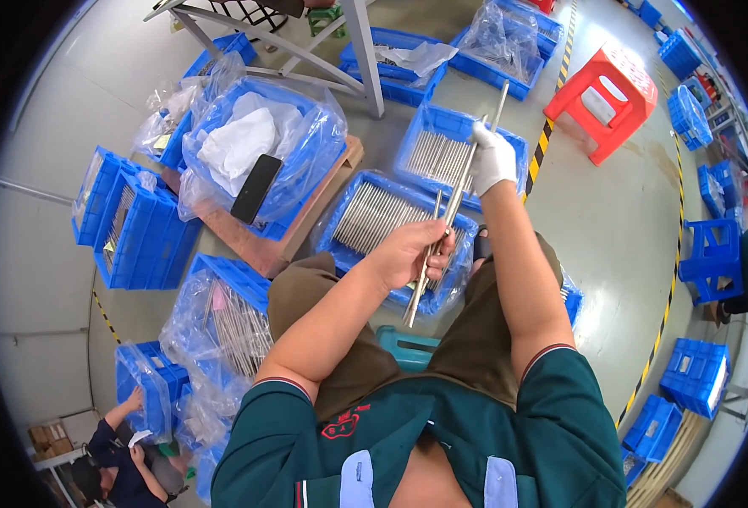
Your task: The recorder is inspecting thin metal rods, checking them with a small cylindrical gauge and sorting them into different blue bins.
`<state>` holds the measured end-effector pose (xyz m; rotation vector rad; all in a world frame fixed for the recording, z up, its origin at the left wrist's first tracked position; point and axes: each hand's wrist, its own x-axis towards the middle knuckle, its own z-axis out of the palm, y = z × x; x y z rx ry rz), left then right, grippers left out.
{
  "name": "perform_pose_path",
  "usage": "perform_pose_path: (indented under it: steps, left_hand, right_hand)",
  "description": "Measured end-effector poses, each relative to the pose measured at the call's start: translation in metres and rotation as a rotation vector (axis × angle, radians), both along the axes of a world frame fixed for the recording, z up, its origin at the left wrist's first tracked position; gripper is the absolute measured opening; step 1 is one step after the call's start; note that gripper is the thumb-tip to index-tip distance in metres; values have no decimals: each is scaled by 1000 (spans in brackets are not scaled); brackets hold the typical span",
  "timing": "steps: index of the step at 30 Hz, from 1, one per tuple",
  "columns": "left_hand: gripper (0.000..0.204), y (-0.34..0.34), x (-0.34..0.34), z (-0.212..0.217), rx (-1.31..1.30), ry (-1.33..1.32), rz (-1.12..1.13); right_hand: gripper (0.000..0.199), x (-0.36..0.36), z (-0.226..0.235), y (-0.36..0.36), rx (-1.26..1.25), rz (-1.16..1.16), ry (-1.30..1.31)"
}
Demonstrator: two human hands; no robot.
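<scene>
Several slender metal rods [457, 200] slant in front of me, one reaching well past the others at the top. My bare left hand [412, 252] is closed around their lower part, fingers curled over them. Higher up, my right hand [494, 159], in a white glove, is closed on the same rods; its palm side is hidden. Below the left hand stands a plastic-lined blue bin [327, 240] with a row of similar rods [372, 215]. Just beyond it, partly behind the right hand, is another blue bin [522, 159] of rods [438, 156].
On a wooden pallet [274, 247] a blue bin [319, 127] holds white wrapping, with a black phone [256, 188] on top. A red stool [604, 100] stands at the far right. At lower left, another person [129, 466] reaches to a bin. A teal stool [408, 345] shows between my legs.
</scene>
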<state>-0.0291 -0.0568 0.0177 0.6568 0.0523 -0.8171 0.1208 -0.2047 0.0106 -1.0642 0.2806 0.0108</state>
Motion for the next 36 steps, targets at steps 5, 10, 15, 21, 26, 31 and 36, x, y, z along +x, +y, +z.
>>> perform_pose_path:
  steps: [5, 10, 15, 21, 26, 31, 36]
  left_hand:
    - [29, 21, 5, -5, 17, -92, 73]
    - [31, 24, 19, -2, -23, -132, 192]
    - [31, 32, 21, -7, -4, -160, 197]
    - [27, 31, 26, -11, 61, -89, 304]
    - [24, 40, 33, -11, 116, -28, 552]
    - [30, 61, 48, -20, -18, 37, 751]
    - [32, 57, 50, -10, -114, 42, 823]
  right_hand:
    - [26, -12, 35, -18, -84, 150, 42]
    - [24, -31, -9, 0, -458, 467, -232]
    - [31, -61, 27, 40, -926, 603, -115]
    - [35, -53, 15, 38, -799, 738, -76]
    - [45, -56, 20, 27, -887, 663, -75]
    - [30, -83, 39, 12, -183, 880, 111]
    - [45, -96, 50, 13, -288, 977, 97]
